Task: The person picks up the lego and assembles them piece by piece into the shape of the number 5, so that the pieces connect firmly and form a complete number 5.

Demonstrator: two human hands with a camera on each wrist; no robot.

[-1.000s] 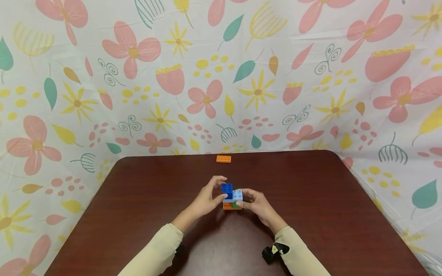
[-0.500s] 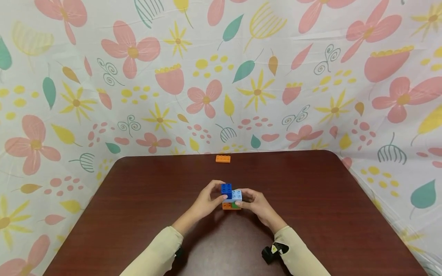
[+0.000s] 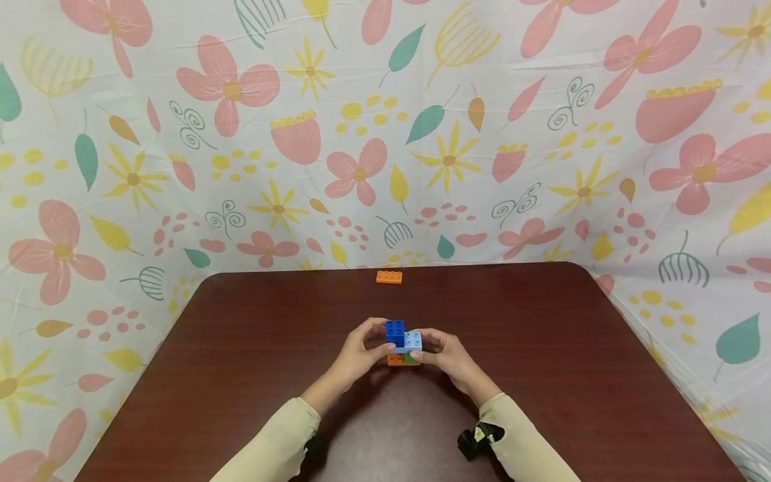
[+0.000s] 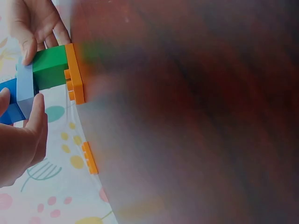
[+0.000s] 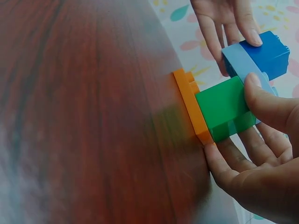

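A small stack of toy building bricks stands on the table in the head view. Its bottom is a thin orange plate [image 5: 190, 105]. A green brick [image 5: 224, 105] sits on the plate's right end, with a thin light blue plate [image 3: 413, 340] above it. A dark blue brick [image 3: 395, 329] is on the light blue plate's left end. My left hand [image 3: 355, 355] pinches the dark blue brick between thumb and fingers; the far fingertips are hidden behind it. My right hand [image 3: 453, 360] grips the stack's right side, its thumb by the light blue plate and green brick.
Another flat orange plate [image 3: 389, 277] lies near the far edge of the dark brown table [image 3: 271, 308]. Behind the table hangs a flower-patterned cloth [image 3: 385, 134]. A black wrist camera [image 3: 470, 443] sits at the right sleeve.
My left fingers have come down slightly and closer around the dark blue brick; the thumb stays at its front. The right hand and the stack look almost still.
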